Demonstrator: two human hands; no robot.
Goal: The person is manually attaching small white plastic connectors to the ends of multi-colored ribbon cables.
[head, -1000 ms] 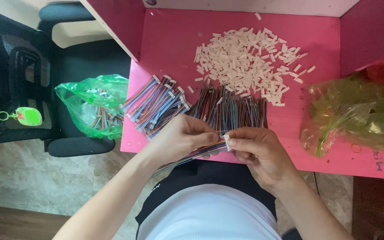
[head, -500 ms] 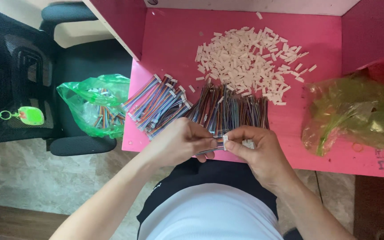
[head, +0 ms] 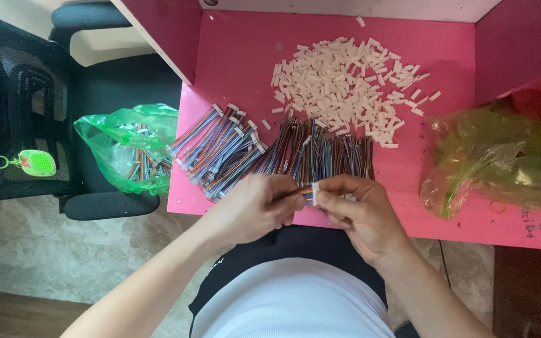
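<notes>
Left hand [head: 255, 206] pinching a short multicolour ribbon cable [head: 295, 191] near its free end, fingers curled round the wires. Right hand [head: 358, 213] pinching a small white connector housing [head: 314, 193] between thumb and forefinger, pressed against the cable tip. Both hands meeting just off the near edge of the pink worktop [head: 408, 163], over the lap.

Judged step: seating cable end into housing. Doing it well:
- grip cable close to the tip, otherwise wires likely to buckle
- keep wire row flat and square to the housing mouth; orientation too small to read here
- push straight, no twist; check for full seating before release

Around the hands:
- unfinished cables [head: 320, 150] in a fanned row at the near edge, right behind the hands
- cables with white ends fitted [head: 220, 150] heaped toward the near-left corner, some touching the row
- loose white housings [head: 345, 81] spread mid-worktop toward the far edge, well within reach
- green plastic bag [head: 123, 147] with more cables off the left edge, on a black chair [head: 26, 125]
- yellowish-green bag [head: 496, 163] along the right side of the worktop, contents unclear

Risk: elbows nudging the near-edge row off the worktop.
</notes>
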